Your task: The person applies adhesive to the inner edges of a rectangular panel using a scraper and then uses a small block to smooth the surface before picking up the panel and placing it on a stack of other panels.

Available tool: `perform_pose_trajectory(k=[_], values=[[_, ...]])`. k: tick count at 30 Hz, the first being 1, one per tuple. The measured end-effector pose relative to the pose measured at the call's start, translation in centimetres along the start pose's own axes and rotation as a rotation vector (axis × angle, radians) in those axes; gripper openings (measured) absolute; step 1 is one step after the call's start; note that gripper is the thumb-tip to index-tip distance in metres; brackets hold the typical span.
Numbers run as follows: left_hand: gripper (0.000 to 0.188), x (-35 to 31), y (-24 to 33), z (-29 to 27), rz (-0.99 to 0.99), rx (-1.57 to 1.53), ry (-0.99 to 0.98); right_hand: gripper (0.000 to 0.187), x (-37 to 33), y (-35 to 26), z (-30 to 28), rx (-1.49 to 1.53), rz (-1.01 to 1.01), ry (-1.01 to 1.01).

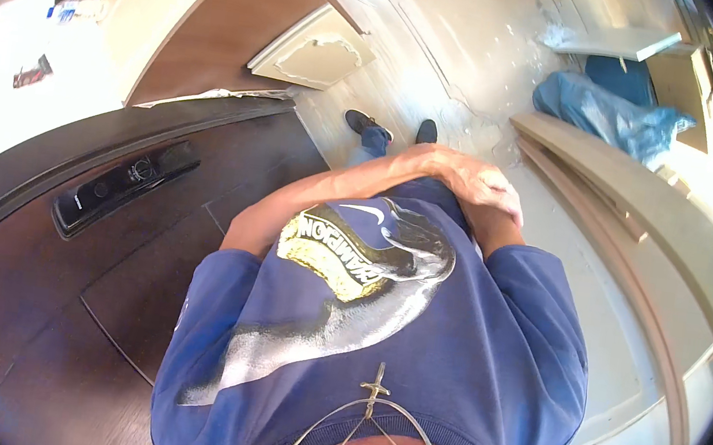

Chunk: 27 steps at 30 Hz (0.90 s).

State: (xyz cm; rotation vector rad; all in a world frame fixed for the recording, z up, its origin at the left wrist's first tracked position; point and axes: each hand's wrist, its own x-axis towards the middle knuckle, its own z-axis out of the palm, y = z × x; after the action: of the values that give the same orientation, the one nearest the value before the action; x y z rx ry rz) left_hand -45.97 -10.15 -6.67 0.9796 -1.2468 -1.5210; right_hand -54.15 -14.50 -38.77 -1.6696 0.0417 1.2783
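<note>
Across the front of my dark blue T-shirt (468,325), my left arm reaches over to the right. My left hand (481,187) is closed over my right wrist, its knuckles uppermost and its fingers curled down. Only the right forearm (498,231) shows below it; my right hand is hidden behind the left hand and forearm, so its fingers cannot be made out. No tool or other object is visible in either hand. A cross pendant (374,388) hangs at my neckline.
A dark door-like panel with a black lock plate (125,185) lies at the left. Beyond it, a cream moulded panel (316,47) rests by a brown board. At right are a long pale wooden frame (646,182) and a blue plastic bag (602,110). My dark shoes (369,123) stand on the floor.
</note>
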Motion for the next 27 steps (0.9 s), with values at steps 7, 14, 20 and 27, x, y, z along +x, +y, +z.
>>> perform_pose_trajectory(k=[7,14,20,27], values=[[0.046,-9.4,-3.6,-2.1,-0.492,0.316,0.093,0.051,-3.9,6.3,1.4,0.160,0.021,0.169],[0.045,-21.4,-8.4,-2.5,-0.731,0.290,0.340,0.061,-5.5,8.7,3.8,0.593,0.226,0.331],[0.044,-24.4,-6.1,-3.3,-0.798,0.163,0.614,0.060,-5.6,8.3,3.9,0.479,0.168,0.354],[0.043,-28.3,0.0,-7.4,-0.802,0.273,0.723,0.055,-5.7,8.7,4.6,0.507,0.118,0.497]])
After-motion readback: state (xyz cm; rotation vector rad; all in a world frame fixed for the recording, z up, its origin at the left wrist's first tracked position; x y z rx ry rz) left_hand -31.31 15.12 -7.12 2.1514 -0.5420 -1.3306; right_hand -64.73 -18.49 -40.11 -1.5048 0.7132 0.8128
